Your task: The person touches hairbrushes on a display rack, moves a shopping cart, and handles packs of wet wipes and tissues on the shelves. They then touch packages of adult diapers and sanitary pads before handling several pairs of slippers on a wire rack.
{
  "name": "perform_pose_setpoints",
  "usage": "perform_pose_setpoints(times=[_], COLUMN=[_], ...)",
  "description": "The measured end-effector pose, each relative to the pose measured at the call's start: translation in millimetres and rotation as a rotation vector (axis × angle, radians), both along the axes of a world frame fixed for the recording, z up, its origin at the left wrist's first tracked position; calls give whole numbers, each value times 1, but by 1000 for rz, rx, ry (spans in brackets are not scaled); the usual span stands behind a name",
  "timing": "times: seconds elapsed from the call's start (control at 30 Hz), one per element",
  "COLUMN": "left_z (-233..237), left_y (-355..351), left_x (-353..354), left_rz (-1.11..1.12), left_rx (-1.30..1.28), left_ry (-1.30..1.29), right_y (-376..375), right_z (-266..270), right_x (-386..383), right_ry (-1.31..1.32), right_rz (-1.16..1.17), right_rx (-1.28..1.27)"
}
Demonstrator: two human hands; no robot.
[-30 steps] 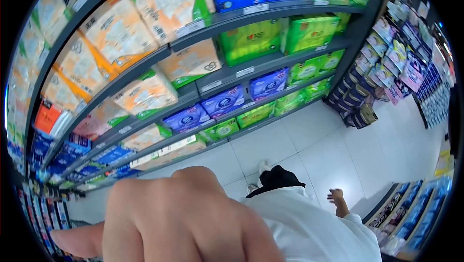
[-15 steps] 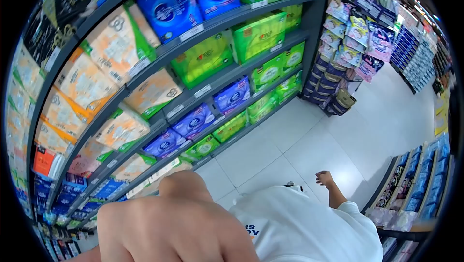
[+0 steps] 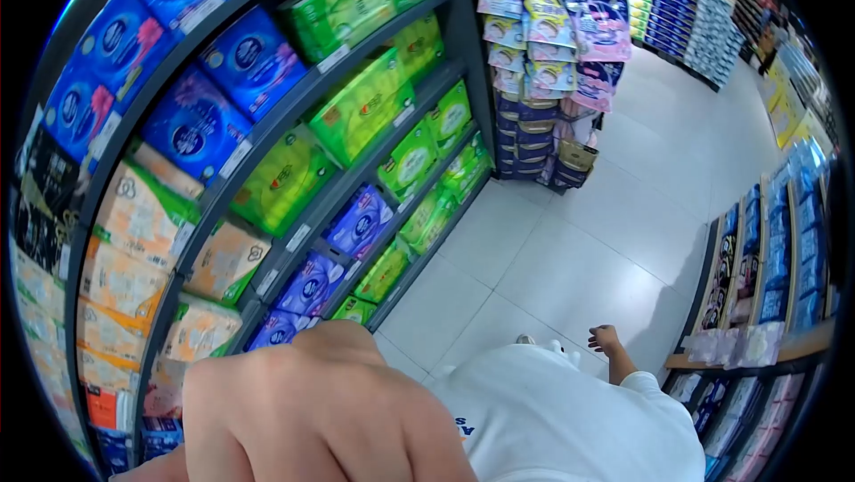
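Very close to the camera, my left hand (image 3: 312, 411) fills the lower left, seen from its back with the fingers curled closed. Whatever it may hold is hidden. My right hand (image 3: 606, 338) hangs low over the tiled floor (image 3: 534, 295), beside my white shirt (image 3: 570, 411), its fingers loosely apart and nothing in them. Behind my left hand, purple packs (image 3: 310, 283) and orange-and-white packs (image 3: 203, 332) stand on shelves. Neither hand is seen touching them.
Shelves at the left carry green packs (image 3: 363, 106) and blue packs (image 3: 198, 121). Hanging bags (image 3: 549, 28) cover a display at the shelf end. A low rack (image 3: 777, 259) with blue packs runs along the right. Further shelves (image 3: 677, 15) stand beyond the floor.
The left shelves and the hanging bags have shifted left in view, and more of the right rack shows. My left hand stays closed near the camera; my right hand stays low with fingers apart.
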State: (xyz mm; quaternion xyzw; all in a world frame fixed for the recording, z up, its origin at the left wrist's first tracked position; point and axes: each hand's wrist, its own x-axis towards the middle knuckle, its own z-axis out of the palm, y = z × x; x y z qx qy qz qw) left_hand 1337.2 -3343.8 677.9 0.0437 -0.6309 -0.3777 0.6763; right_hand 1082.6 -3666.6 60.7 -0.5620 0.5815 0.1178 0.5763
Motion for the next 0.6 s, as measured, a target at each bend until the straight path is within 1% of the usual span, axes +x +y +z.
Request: perform_pose_setpoints(times=[0.03, 0.1, 0.13, 0.2, 0.23, 0.3, 0.37, 0.43, 0.47, 0.5, 0.53, 0.6], left_z=[-1, -3, -4, 1, 1, -3, -9, -31, -46, -61, -74, -125], left_y=[-11, -35, -54, -100, -108, -123, -150, -170, -181, -197, -212, -238], left_x=[-3, -12, -14, -19, -21, -19, -8, 1, 18, 22, 28, 47], left_rz=[-25, -45, -66, -261, -282, -105, 32, 293, 375, 577, 777, 1317], left_rx=[7, 0, -4, -27, -37, -48, -90, -78, -23, 18, 55, 406], left_ry=[4, 91, 93, -1, -14, 67, 15, 83, 49, 131, 92, -58], right_y=[-1, -4, -11, -24, -30, -42, -51, -57, -56, -56, -56, -59], right_z=[3, 5, 5, -8, -12, -24, -33, -37, -39, -42, -45, -45], right_x=[-4, -12, -20, -41, -51, -73, -98, -117, -124, -130, -133, -136], right_ry=[-9, -41, -76, -94, -53, -23, 50, 70, 98, 96, 101, 112], right_rz=[18, -31, -55, -108, -141, -194, -257, -298, -322, -330, -321, -313], right_rx=[-26, -27, -33, -47, -34, -33, 3, 2, 14, 14, 32, 55])
